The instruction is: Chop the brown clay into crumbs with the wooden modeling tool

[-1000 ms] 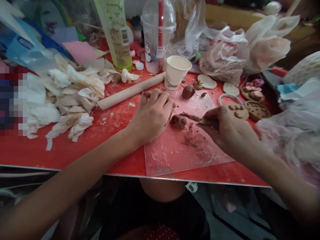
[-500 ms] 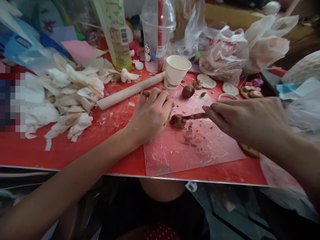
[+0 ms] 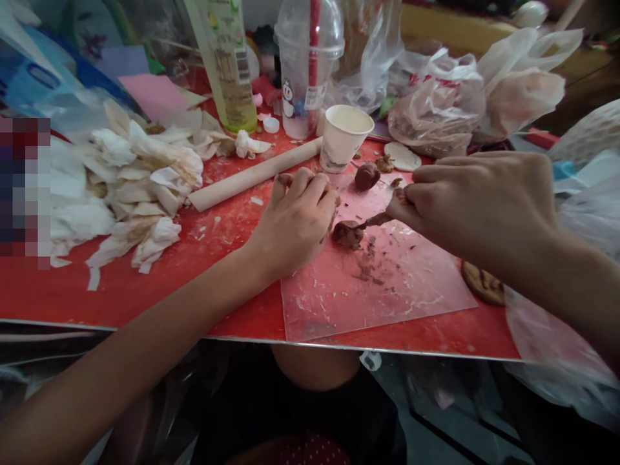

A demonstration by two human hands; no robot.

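On a clear plastic sheet (image 3: 320, 303) lies a lump of brown clay (image 3: 347, 234). My right hand (image 3: 475, 200) is closed around a thin clay-smeared modelling tool (image 3: 378, 220), whose tip touches that lump. Beside the lump, my left hand (image 3: 295, 223) rests with its fingers curled inward. What those fingers hold, if anything, is hidden behind the back of the hand. Farther back sits a rounder ball of brown clay (image 3: 367, 176). Dark clay crumbs (image 3: 372, 271) and smears are scattered over the sheet.
Behind the hands stand a paper cup (image 3: 346, 139), a wooden rolling pin (image 3: 256, 174), a domed plastic cup (image 3: 303, 84) and a bottle (image 3: 230, 71). Crumpled tissues (image 3: 135, 168) pile up at left. Plastic bags (image 3: 436, 106) crowd the back right. A brown clay disc (image 3: 482, 284) lies under my right forearm.
My right hand has tilted upward and shifted slightly left, so the tool slopes more steeply into the clay lump. My left hand has stayed in place.
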